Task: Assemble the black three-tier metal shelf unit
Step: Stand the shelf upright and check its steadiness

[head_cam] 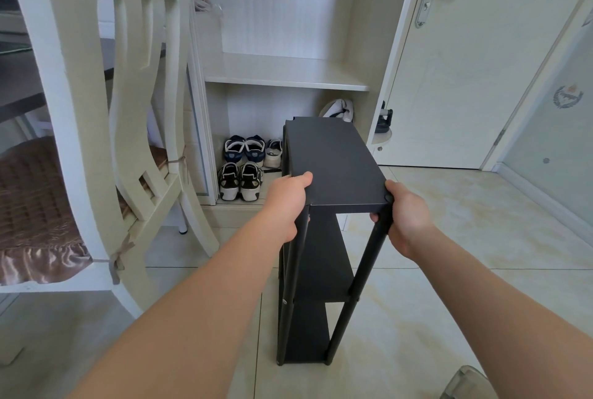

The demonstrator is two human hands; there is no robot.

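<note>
Gripping the shelf unit, fingers curl under its top tier.

Matt black shelf unit; glossy pale floor tiles.

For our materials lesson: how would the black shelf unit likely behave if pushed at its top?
Probably stiff: the shelf unit has flat panels on straight posts. Likely apt to tip, being tall and narrow. It may slide on the glossy floor tiles; the left hand and right hand grip its top.

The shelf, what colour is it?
The shelf is black all over, clearest in the head view.
</note>
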